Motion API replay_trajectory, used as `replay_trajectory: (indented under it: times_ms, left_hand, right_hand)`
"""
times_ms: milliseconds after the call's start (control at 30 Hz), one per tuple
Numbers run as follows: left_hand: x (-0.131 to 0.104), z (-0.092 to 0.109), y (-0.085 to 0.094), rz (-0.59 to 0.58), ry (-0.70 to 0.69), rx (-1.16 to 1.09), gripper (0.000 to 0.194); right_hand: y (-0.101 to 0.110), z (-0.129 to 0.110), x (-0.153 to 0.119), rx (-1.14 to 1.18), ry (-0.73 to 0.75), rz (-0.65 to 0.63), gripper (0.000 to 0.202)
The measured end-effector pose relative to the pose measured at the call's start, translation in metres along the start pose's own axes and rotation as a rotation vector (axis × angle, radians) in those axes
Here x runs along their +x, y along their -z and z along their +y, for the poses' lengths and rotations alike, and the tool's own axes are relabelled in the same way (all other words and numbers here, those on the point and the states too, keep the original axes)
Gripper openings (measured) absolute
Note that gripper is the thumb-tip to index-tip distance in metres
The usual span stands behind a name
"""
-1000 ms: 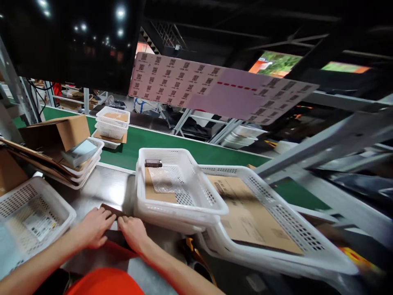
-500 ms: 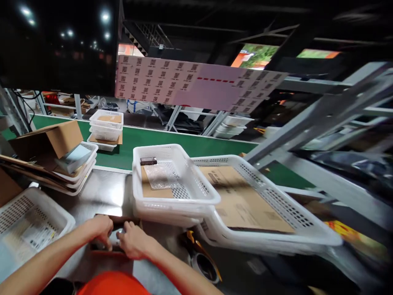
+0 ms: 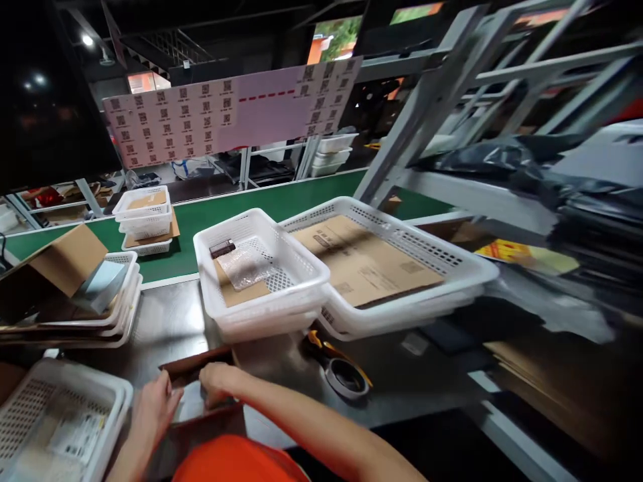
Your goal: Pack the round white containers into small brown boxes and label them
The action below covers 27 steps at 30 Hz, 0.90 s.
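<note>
A small open cardboard box (image 3: pixel 198 365) lies on the metal table right in front of me, with a whitish item (image 3: pixel 191 403) inside it. At its left end is my left hand (image 3: pixel 155 405), fingers bent against the box edge; what they grip, if anything, is too blurred to tell. My right hand (image 3: pixel 217 383) reaches into the box from the right with curled fingers, its fingertips hidden. Left of my hands stands a white basket (image 3: pixel 120 402) holding a bagged, labelled item (image 3: pixel 78 432).
White baskets (image 3: pixel 266 321) hold a dark small item and bubble wrap. A larger basket (image 3: pixel 477 268) bears flat cardboard (image 3: pixel 372 261). A tape dispenser (image 3: pixel 346 378) lies to the right. Stacked trays (image 3: pixel 128 301) with an open carton stand left. Metal framing (image 3: pixel 402 127) rises at right.
The view has turned to the right and tilted. My left hand has moved from over the box to its left end; my right hand now reaches deeper inside.
</note>
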<state>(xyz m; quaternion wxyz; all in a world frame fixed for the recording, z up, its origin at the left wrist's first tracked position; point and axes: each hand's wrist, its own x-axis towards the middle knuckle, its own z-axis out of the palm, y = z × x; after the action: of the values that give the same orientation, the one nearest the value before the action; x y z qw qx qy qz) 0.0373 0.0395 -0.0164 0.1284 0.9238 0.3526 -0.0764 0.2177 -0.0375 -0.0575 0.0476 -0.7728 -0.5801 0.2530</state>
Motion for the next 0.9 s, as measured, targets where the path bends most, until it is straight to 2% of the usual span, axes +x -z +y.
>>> replay_trajectory:
  times_ms: [67,100,200,267,333,400,467,500,533,600,700,767,833,900]
  left_hand:
    - [0.0,0.011,-0.003,-0.019,0.013,0.013,0.015]
    - [0.0,0.018,-0.004,-0.034,0.023,0.019,0.015]
    - [-0.001,0.034,-0.009,-0.087,-0.016,-0.005,0.033]
    - [-0.003,0.037,-0.013,-0.088,-0.126,-0.069,0.047]
    - [-0.007,0.036,-0.015,-0.092,-0.25,-0.11,0.048]
    - [-0.01,0.034,-0.016,-0.109,-0.333,-0.113,0.047]
    - [-0.009,0.032,-0.016,-0.135,-0.356,-0.092,0.046]
    - [-0.008,0.031,-0.016,-0.144,-0.369,-0.088,0.044]
    - [-0.005,0.029,-0.018,-0.143,-0.397,-0.083,0.042]
    - [0.001,0.025,-0.024,-0.067,-0.521,-0.052,0.04]
    - [0.008,0.016,-0.034,0.274,-0.749,0.089,0.044]
    - [0.008,0.012,-0.04,0.472,-0.793,0.191,0.061]
    - [0.004,0.012,-0.045,0.526,-0.768,0.253,0.078]
    - [-0.005,0.016,-0.053,0.489,-0.671,0.266,0.067]
  right_hand:
    - [0.005,0.006,-0.001,0.0,0.072,-0.203,0.038]
    - [0.007,0.007,-0.003,-0.005,0.1,-0.265,0.04]
    - [0.011,0.002,-0.018,-0.038,0.127,-0.268,0.034]
    - [0.013,-0.002,-0.037,-0.062,0.122,-0.209,0.019]
    - [0.013,-0.001,-0.062,-0.022,0.146,-0.082,0.019]
    - [0.01,0.008,-0.09,0.119,0.115,0.197,0.032]
    - [0.001,0.021,-0.114,0.282,-0.012,0.487,0.046]
    - [-0.004,0.028,-0.123,0.337,-0.084,0.565,0.056]
    - [-0.009,0.036,-0.129,0.358,-0.136,0.577,0.067]
    - [-0.019,0.047,-0.136,0.353,-0.124,0.487,0.084]
    - [-0.028,0.053,-0.133,0.264,-0.021,0.389,0.081]
    - [-0.036,0.044,-0.127,0.177,-0.025,0.389,0.081]
    - [-0.045,0.027,-0.117,0.059,-0.078,0.405,0.086]
    - [-0.053,0.008,-0.105,-0.083,-0.102,0.413,0.081]
